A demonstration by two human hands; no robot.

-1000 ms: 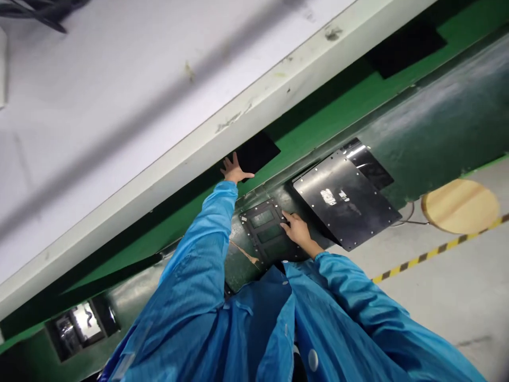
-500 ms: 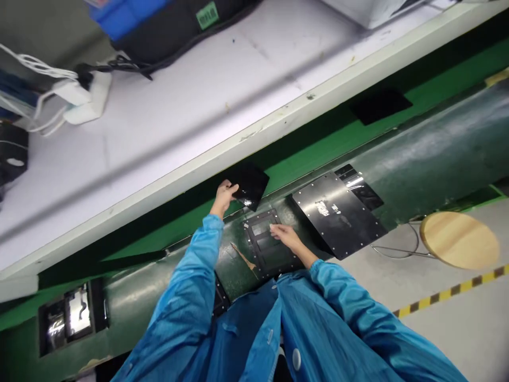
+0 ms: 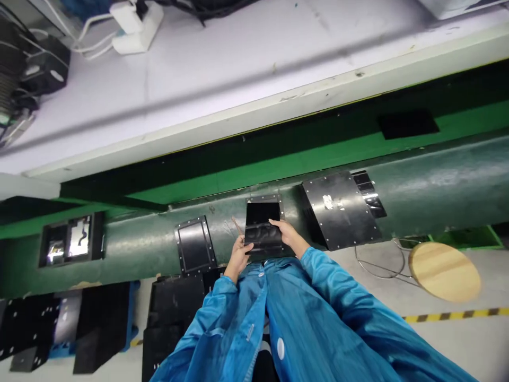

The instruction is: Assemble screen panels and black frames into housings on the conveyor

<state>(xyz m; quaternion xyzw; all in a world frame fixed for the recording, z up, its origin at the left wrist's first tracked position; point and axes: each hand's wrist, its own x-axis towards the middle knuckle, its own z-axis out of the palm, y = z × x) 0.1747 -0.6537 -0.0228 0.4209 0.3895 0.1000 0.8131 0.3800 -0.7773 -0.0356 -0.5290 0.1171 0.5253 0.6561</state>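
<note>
A glossy black panel (image 3: 261,217) lies over a black studded frame (image 3: 274,199) on the green bench, hiding most of it. My left hand (image 3: 238,255) pinches the panel's lower left corner between thumb and fingers. At its right edge, my right hand (image 3: 289,234) grips the panel with the thumb on top. Just left of the panel, a thin brown pointed tool like tweezers (image 3: 237,225) rests on the bench. Whether the panel sits flat in the frame or slightly above it, I cannot tell.
Left along the green bench (image 3: 139,239) lies another black framed panel (image 3: 195,245), with an open black tray (image 3: 71,239) beyond. A large black studded plate (image 3: 338,209) is to the right. A white shelf (image 3: 199,85) overhangs the back; a round wooden stool (image 3: 445,271) stands right.
My left hand has brought the black panel from the bench's back edge down onto the frame. My right hand has taken hold of its right side. The view has shifted and turned.
</note>
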